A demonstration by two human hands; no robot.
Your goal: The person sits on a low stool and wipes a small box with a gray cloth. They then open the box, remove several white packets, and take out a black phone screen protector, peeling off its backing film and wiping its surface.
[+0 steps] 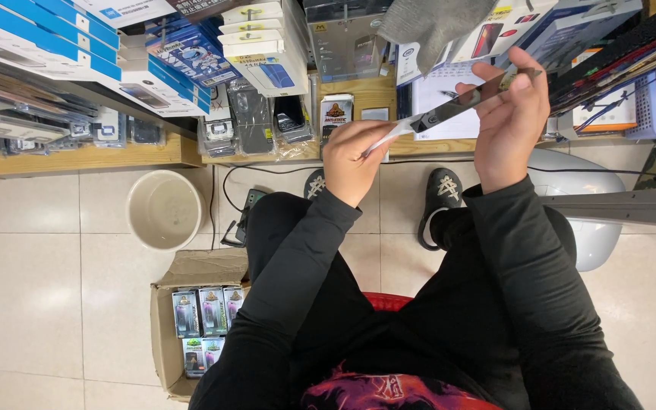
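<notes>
Seated person, seen from above. The right hand (512, 125) pinches a dark glass sheet (461, 102) by its edges between thumb and fingertips, apparently so the faces stay untouched. Just left of the sheet, the left hand (354, 156) is closed on a thin white film tab (383, 141) at the sheet's lower corner. A bucket (165, 209) and an open cardboard box (191, 319) stand on the floor, well left of and below the sheet.

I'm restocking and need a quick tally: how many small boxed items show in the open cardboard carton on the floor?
5 show in the cardboard carton: three in the upper row, two below. The person's left sleeve overlaps the carton, so more may be hidden.
</notes>
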